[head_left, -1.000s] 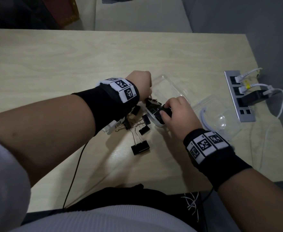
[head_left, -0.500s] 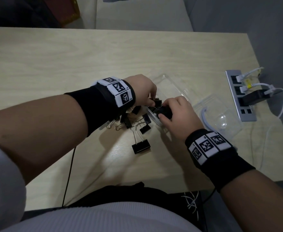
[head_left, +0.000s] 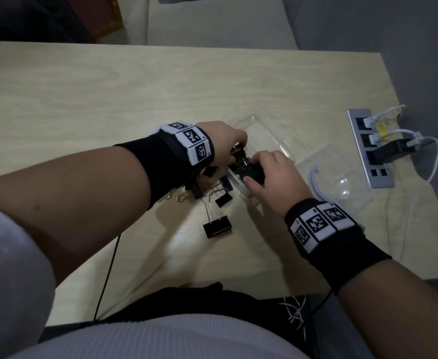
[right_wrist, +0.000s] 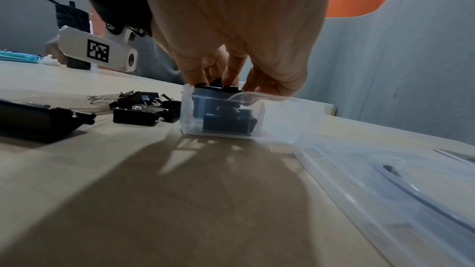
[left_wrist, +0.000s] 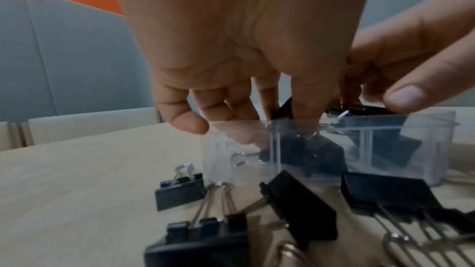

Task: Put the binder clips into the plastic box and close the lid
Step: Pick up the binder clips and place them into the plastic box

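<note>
The clear plastic box (head_left: pixel 265 137) stands mid-table with several black binder clips inside it (left_wrist: pixel 321 155). My left hand (head_left: pixel 237 154) pinches a black binder clip (left_wrist: pixel 284 110) just above the box's left end (left_wrist: pixel 231 149). My right hand (head_left: pixel 251 173) grips another black clip (right_wrist: pixel 218 86) at the top of the box's near end (right_wrist: pixel 223 117). The clear lid (head_left: pixel 342 183) lies open on the table to the right of the box. Loose clips lie left of the box (head_left: pixel 217 226) (head_left: pixel 223 199) (left_wrist: pixel 180 192) (right_wrist: pixel 146 109).
A grey power strip (head_left: pixel 368 149) with white and black plugs and cables sits near the table's right edge. A black cable (head_left: pixel 109 268) hangs off the front edge. Bare wood stretches across the far and left parts of the table (head_left: pixel 109 99).
My left hand has shifted slightly down and right toward the box with its clip. The right hand has stayed at the box's near end, and the loose clips have not moved.
</note>
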